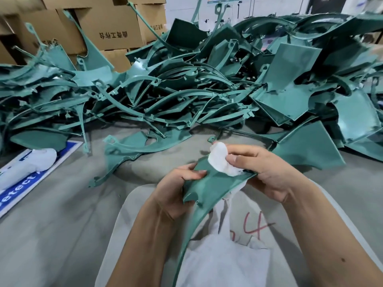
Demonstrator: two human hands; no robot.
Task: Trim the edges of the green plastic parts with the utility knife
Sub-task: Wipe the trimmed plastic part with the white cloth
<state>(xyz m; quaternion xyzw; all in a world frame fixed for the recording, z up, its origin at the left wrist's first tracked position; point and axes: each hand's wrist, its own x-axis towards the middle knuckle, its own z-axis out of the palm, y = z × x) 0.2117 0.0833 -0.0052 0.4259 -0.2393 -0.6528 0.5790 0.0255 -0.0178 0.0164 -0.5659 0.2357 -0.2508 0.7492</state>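
Here, left hand (178, 183) gripping green part (209, 185), right hand (267, 172) pinching white cloth (219, 160), cloth hiding fingertips

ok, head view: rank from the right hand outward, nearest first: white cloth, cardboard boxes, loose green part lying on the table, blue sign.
From the right hand:
1. White cloth: pinched in its fingers, against the held green part.
2. Loose green part: on the table, ahead and left.
3. Blue sign: at the table's left edge.
4. Cardboard boxes: at the back left, behind the pile.
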